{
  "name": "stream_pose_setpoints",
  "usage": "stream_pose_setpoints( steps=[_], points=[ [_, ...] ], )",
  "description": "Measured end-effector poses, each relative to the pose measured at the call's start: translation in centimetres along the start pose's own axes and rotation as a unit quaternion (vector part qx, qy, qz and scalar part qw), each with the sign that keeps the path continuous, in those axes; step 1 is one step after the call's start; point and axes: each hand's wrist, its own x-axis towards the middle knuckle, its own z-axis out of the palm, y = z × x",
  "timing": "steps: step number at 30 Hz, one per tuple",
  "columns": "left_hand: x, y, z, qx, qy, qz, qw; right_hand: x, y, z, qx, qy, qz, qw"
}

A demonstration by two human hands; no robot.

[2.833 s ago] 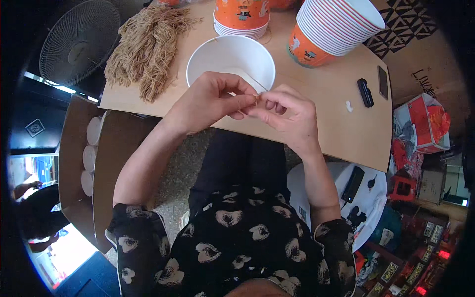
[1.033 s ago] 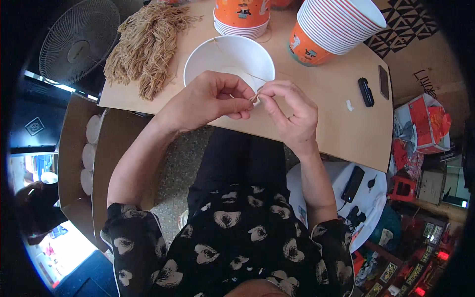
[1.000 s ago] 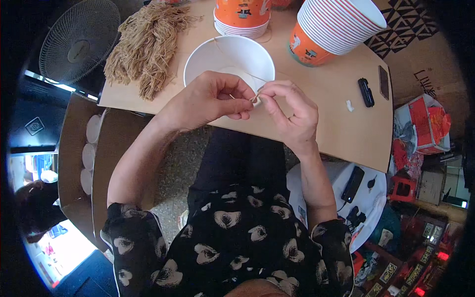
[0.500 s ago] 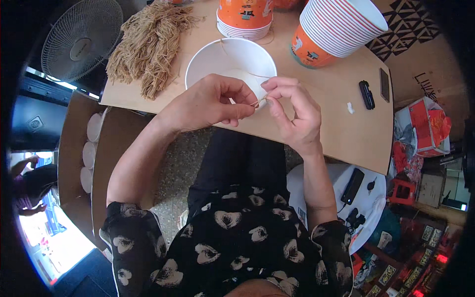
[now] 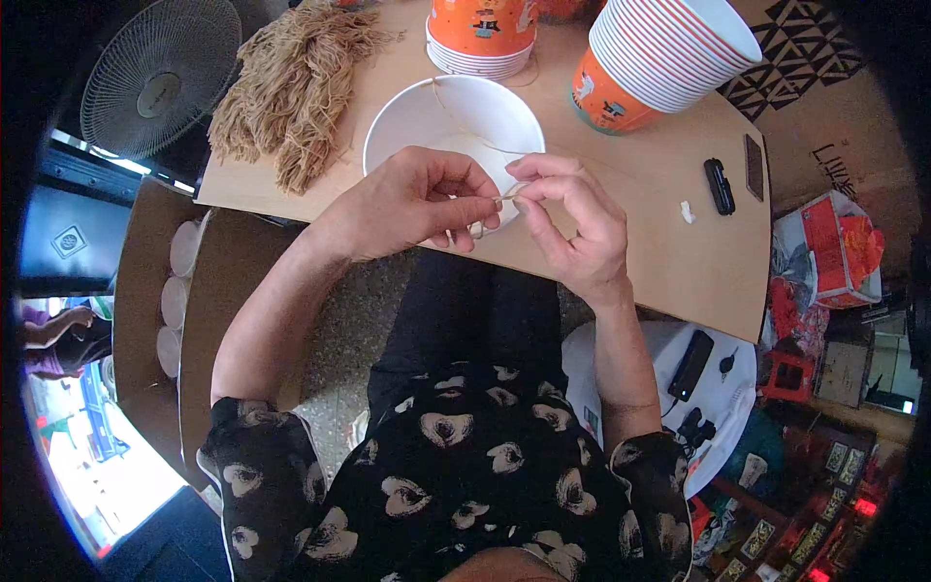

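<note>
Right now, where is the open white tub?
The white tub stands on the table at the head view's upper centre, just beyond the left hand and right hand, with tan cords to its left and an orange tub stack behind.

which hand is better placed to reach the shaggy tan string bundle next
Probably the left hand: it is nearer the shaggy tan string bundle, with the right hand farther across. Both are at a thin tan strand.

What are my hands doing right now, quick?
Left hand: closed, pinching thin tan string.
Right hand: closed, also pinching tan string, close to the left.
</note>
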Motion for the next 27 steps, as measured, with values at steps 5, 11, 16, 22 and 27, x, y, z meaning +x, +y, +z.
stream_pose_setpoints(
  steps=[5,11,16,22,27],
  points=[
    [0.3,-1.1,-0.3,-0.028,0.005,0.060,0.998,-0.3,-0.4,0.1,0.001,0.004,0.010,1.000],
    [-0.1,-0.8,-0.2,0.026,0.038,0.076,0.996,-0.3,-0.7,0.2,-0.017,-0.004,0.015,1.000],
    [-0.2,-1.3,0.4,0.077,0.087,0.088,0.989,-0.2,-1.1,-0.3,-0.030,-0.030,0.027,0.999],
    [-0.5,-1.5,0.8,0.126,0.101,0.140,0.977,-0.2,-1.1,0.4,0.139,0.002,0.178,0.974],
    [-0.9,-0.2,0.6,0.203,0.140,0.123,0.961,0.2,-0.5,0.5,0.191,-0.002,0.221,0.956]
  ],
)
